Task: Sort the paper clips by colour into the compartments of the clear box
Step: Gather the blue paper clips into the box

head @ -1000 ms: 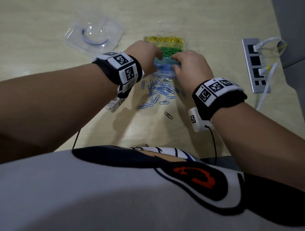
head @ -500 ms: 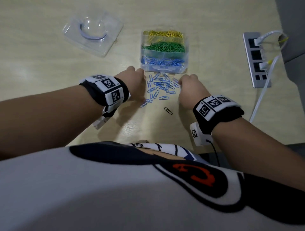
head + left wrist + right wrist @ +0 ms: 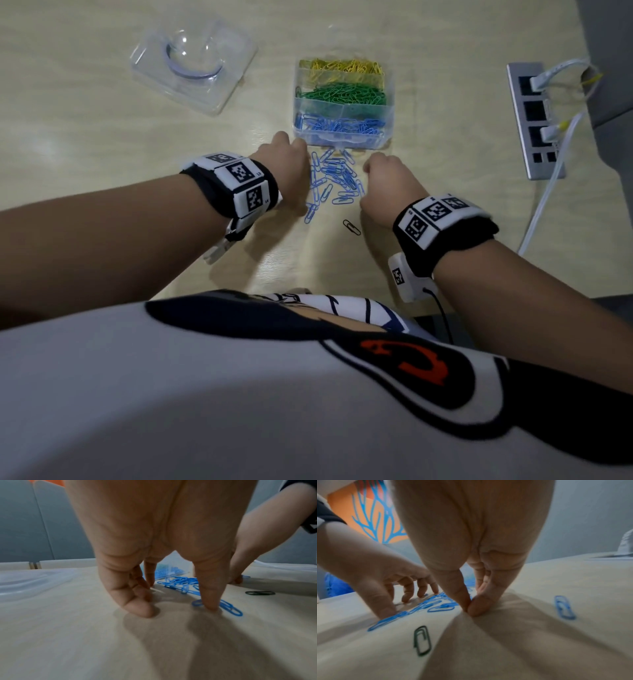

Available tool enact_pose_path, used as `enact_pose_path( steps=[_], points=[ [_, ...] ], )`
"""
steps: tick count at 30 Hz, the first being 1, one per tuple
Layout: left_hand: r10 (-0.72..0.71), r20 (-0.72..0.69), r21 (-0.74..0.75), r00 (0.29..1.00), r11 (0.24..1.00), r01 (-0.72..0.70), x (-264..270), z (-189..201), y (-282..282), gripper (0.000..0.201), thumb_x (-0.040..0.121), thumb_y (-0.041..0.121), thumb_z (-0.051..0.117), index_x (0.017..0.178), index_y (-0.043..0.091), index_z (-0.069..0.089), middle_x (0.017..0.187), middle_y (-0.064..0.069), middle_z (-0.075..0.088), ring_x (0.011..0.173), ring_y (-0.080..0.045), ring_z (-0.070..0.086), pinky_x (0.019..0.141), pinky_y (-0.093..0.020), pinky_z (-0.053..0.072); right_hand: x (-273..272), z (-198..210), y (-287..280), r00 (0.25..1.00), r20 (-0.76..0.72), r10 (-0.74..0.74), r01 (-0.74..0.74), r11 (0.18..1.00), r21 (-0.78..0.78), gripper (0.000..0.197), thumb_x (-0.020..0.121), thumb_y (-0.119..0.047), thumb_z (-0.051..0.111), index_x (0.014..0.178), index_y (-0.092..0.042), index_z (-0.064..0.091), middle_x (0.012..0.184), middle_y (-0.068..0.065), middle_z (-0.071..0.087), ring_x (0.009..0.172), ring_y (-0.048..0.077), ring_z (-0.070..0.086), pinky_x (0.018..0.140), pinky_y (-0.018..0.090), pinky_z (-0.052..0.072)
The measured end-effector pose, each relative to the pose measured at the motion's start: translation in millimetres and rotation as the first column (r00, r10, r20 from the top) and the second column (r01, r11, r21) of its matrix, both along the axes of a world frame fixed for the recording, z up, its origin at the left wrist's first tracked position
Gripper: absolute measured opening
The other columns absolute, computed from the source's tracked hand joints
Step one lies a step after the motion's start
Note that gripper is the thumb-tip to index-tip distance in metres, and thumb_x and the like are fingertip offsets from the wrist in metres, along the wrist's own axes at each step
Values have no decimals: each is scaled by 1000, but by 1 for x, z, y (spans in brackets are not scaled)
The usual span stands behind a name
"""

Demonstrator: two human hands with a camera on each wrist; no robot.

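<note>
The clear box [image 3: 388,102] holds yellow, green and blue paper clips in separate compartments. A pile of blue clips [image 3: 337,178] lies on the table just in front of it. My left hand [image 3: 291,161] stands fingertips-down at the pile's left edge. Its fingers [image 3: 142,609] are fairly straight, and its thumb presses on a blue clip [image 3: 230,609]. My right hand [image 3: 376,171] is at the pile's right edge. In the right wrist view its thumb tip and a fingertip [image 3: 477,608] meet on the table, with no clip seen between them. One dark clip [image 3: 351,227] lies nearer me.
The clear lid [image 3: 195,65] lies at the back left. A power strip [image 3: 534,120] with white cables runs along the right side. A single blue clip [image 3: 565,607] lies right of my right hand. My shirt fills the bottom of the head view.
Both hands have pulled back from the blue compartment of the box and come down on the table on either side of the loose blue pile.
</note>
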State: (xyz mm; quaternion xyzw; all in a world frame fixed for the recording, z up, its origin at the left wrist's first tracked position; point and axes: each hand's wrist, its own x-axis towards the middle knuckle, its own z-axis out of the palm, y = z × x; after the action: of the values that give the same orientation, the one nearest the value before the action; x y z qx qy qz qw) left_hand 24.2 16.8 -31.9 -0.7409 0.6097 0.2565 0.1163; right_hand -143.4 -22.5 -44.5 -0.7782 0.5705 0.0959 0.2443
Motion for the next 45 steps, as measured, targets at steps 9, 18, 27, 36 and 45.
enact_pose_path(
  steps=[9,18,27,36,45],
  points=[
    [-89,-50,-13,995,996,89,-6,-3,-4,91,52,46,89,123,10,46,119,-14,47,103,-35,56,85,-40,49,13,1,1,988,73,135,-138,989,45,93,67,-39,82,141,-13,31,136,12,27,115,30,51,102,37,42],
    [-142,-103,-82,984,988,134,-14,-6,-15,34,81,20,65,109,5,52,106,-18,57,98,-36,57,74,-36,43,22,-7,0,945,61,320,-312,943,-116,33,86,-19,63,117,-9,55,115,14,48,99,33,56,87,37,44],
    [-236,-12,-92,972,968,234,-12,-1,-25,17,88,18,59,103,9,61,102,-13,65,97,-31,58,70,-34,42,23,0,-9,937,33,347,-334,920,-204,20,91,-16,52,107,-12,64,108,12,59,99,29,56,76,31,37],
    [-167,-57,-415,984,901,129,10,31,-51,25,88,10,49,103,16,68,103,-11,68,99,-32,59,81,-36,43,21,36,-37,942,289,168,-72,946,-318,23,88,-21,60,109,-15,69,106,8,63,98,23,57,84,26,39],
    [-150,-36,-367,988,922,126,16,32,-57,48,84,5,57,129,22,55,124,-11,55,111,-32,54,87,-39,44,22,41,-43,966,133,221,-182,949,-257,38,93,-23,52,131,-23,55,129,7,57,116,29,54,95,37,45]
  ],
)
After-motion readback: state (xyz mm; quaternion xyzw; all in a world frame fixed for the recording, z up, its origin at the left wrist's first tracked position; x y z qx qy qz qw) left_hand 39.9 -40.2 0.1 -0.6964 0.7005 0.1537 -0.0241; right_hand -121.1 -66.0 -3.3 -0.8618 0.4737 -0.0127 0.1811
